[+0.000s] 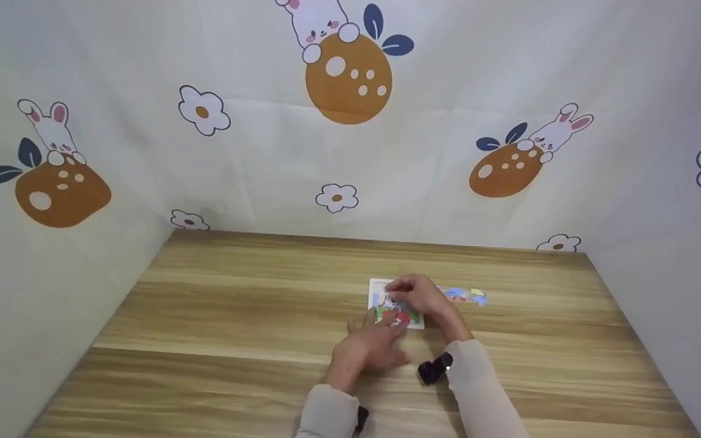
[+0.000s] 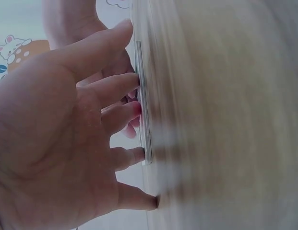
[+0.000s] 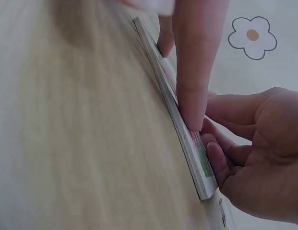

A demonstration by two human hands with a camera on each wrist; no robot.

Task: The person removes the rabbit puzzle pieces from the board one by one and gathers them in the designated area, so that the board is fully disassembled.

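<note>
A small jigsaw puzzle board (image 1: 414, 325) with a white border and a colourful picture lies flat on the wooden table. My left hand (image 1: 372, 347) spreads its fingers over the board's near side, several fingertips pressing on the picture. In the left wrist view the left hand (image 2: 57, 129) shows its little finger or thumb side down at the board's edge. Over the far right part of the board, my right hand (image 1: 418, 295) bends its fingers down to the surface. The right hand (image 3: 264, 153) has curled fingers in its wrist view; I cannot tell whether they pinch a piece.
Loose puzzle pieces (image 1: 477, 297) in blue, yellow and red lie on the table (image 1: 223, 328) just right of the board. Dark wrist cameras (image 1: 434, 369) sit at both sleeves. Printed fabric walls (image 1: 253, 152) with rabbits, oranges and flowers enclose the table's back and sides.
</note>
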